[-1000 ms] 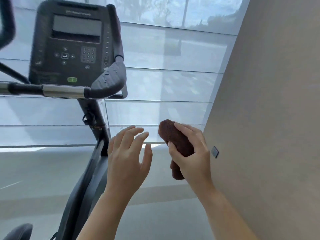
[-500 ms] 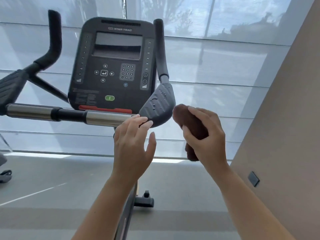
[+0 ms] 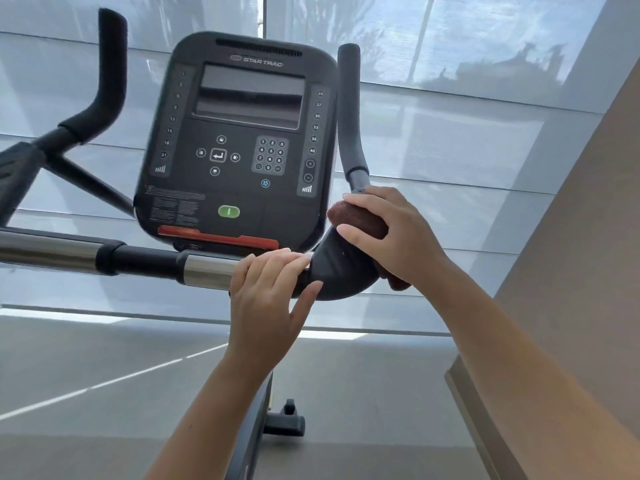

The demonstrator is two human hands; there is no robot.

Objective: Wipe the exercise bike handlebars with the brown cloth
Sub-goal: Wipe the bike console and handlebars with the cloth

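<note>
Head: cloth (image 3: 360, 220) on handlebars (image 3: 341, 275), right bend

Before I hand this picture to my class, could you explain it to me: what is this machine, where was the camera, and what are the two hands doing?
There is one picture, taken by a camera worn on a person's head, so you see their own arms reaching forward. The machine is an exercise bike. Its dark console, with a screen and buttons, sits in the middle, and the handlebars branch out beside it. The left hand has its fingers curled over the crossbar, where shiny metal meets a dark curved pad. The right hand grips a rolled brown cloth and holds it against the top of that pad, just below the upright grip. So the wiping is on the bike's right side. Behind are window blinds, and below is a grey floor.
</note>
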